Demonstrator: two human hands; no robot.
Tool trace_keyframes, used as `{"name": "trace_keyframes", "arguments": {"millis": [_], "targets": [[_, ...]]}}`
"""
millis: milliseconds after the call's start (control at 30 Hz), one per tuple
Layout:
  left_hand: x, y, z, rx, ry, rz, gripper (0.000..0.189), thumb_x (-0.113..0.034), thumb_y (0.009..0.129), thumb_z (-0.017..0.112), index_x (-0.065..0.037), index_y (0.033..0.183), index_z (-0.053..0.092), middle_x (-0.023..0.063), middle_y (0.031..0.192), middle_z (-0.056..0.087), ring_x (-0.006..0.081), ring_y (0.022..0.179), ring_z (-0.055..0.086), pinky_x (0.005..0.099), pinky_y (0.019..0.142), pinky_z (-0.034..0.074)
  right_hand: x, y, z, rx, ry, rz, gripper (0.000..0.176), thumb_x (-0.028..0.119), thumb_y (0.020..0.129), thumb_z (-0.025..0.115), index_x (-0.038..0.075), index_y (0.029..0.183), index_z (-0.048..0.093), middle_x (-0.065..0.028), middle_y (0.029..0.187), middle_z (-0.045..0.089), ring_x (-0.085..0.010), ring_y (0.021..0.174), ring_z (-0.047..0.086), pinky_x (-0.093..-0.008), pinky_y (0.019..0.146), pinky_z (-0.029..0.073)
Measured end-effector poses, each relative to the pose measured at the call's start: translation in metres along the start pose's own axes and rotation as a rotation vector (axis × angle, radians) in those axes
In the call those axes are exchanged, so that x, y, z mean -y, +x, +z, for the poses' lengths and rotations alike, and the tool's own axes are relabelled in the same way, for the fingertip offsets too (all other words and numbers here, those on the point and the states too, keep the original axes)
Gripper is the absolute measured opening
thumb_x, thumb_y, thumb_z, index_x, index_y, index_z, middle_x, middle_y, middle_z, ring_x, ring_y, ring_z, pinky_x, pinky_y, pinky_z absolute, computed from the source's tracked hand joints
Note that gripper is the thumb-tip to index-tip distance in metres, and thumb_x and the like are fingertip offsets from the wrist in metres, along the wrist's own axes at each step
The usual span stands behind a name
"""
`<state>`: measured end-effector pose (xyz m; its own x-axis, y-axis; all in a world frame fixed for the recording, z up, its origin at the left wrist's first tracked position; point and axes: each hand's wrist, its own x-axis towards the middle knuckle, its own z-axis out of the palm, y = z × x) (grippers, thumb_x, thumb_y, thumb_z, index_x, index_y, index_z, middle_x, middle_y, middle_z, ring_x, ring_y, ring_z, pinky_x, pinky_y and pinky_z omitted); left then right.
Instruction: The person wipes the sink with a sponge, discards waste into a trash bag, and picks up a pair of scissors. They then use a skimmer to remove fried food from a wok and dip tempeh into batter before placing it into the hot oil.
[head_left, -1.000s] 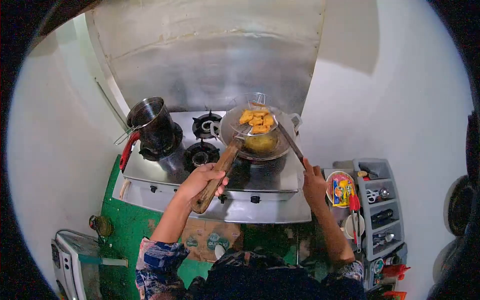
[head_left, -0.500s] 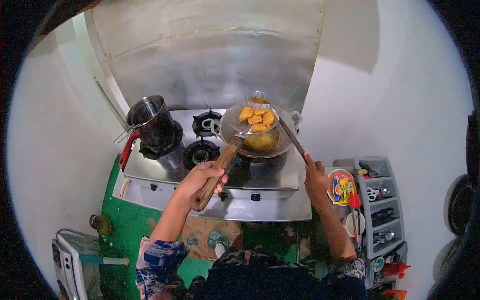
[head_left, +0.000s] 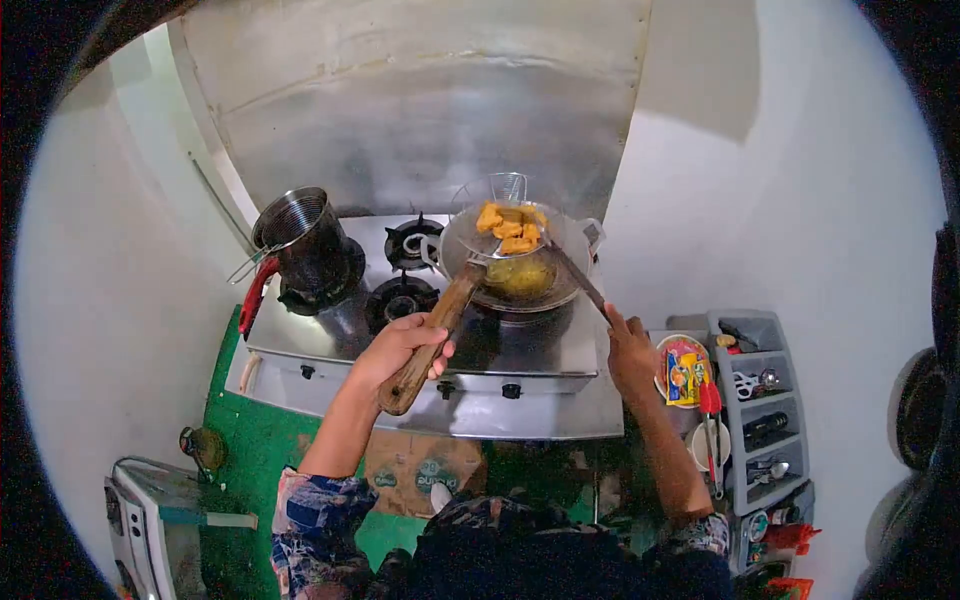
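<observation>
My left hand (head_left: 405,350) is closed around the wooden handle of a wire skimmer (head_left: 445,335), held over the wok (head_left: 572,270). Several golden fried pieces (head_left: 515,240) lie in the skimmer. Below them, yellowish oil (head_left: 525,278) shows in the wok. My right hand (head_left: 632,355) grips the long dark handle of a spatula (head_left: 580,278), which slants up to the left. Its head rests at the fried pieces and is hard to make out among them.
A dark pot (head_left: 315,260) with a strainer basket (head_left: 293,218) inside stands on the stove's left side. Two bare burners (head_left: 402,305) lie between pot and wok. At right are red tongs (head_left: 711,400), a yellow packet (head_left: 686,378) and a grey cutlery rack (head_left: 745,490).
The spatula head has come down from the skimmer's far side onto the fried pieces, which have shifted and bunched up. My left hand has hardly moved.
</observation>
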<state>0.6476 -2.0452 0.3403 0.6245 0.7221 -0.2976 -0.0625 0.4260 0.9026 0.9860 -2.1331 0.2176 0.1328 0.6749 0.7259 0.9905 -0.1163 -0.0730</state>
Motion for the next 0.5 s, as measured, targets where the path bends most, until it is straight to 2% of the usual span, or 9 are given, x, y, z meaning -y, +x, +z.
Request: {"name": "trace_keyframes", "arguments": {"millis": [100, 400, 467, 500], "targets": [[-0.001, 0.005, -0.003, 0.026, -0.011, 0.020, 0.027, -0.016, 0.084, 0.055, -0.003, 0.106, 0.047, 0.0064, 0.073, 0.058, 0.0118, 0.050, 0.053, 0.0225, 0.042, 0.043, 0.000, 0.008, 0.000, -0.052, 0.002, -0.050, 0.054, 0.012, 0.080, 0.055, 0.027, 0.130, 0.042, -0.0067, 0.074, 0.051, -0.0235, 0.048, 0.051, -0.0357, 0.038, 0.041], [0.003, 0.004, -0.006, 0.050, -0.015, 0.007, 0.028, -0.016, 0.084, 0.056, -0.003, 0.107, 0.047, 0.0058, 0.073, 0.058, 0.0121, 0.049, 0.053, 0.0226, 0.043, 0.045, 0.001, 0.001, -0.007, -0.030, 0.006, -0.017, 0.053, 0.013, 0.081, 0.055, 0.027, 0.130, 0.042, -0.0062, 0.075, 0.050, -0.0229, 0.048, 0.051, -0.0355, 0.038, 0.041], [-0.001, 0.003, -0.001, -0.004, -0.015, -0.009, 0.027, -0.016, 0.084, 0.056, -0.003, 0.106, 0.047, 0.0055, 0.073, 0.058, 0.0121, 0.049, 0.053, 0.0226, 0.043, 0.044, -0.001, 0.001, -0.008, 0.191, -0.056, 0.013, 0.053, 0.012, 0.084, 0.052, 0.023, 0.133, 0.036, -0.0100, 0.081, 0.051, -0.0269, 0.063, 0.055, -0.0389, 0.049, 0.044], [-0.002, 0.005, -0.002, -0.001, -0.014, 0.000, 0.027, -0.016, 0.084, 0.056, -0.003, 0.106, 0.047, 0.0055, 0.073, 0.058, 0.0121, 0.049, 0.053, 0.0226, 0.043, 0.044, 0.001, 0.004, -0.010, 0.184, -0.059, 0.010, 0.053, 0.012, 0.084, 0.052, 0.023, 0.133, 0.036, -0.0100, 0.081, 0.051, -0.0269, 0.063, 0.055, -0.0389, 0.049, 0.044]]}}
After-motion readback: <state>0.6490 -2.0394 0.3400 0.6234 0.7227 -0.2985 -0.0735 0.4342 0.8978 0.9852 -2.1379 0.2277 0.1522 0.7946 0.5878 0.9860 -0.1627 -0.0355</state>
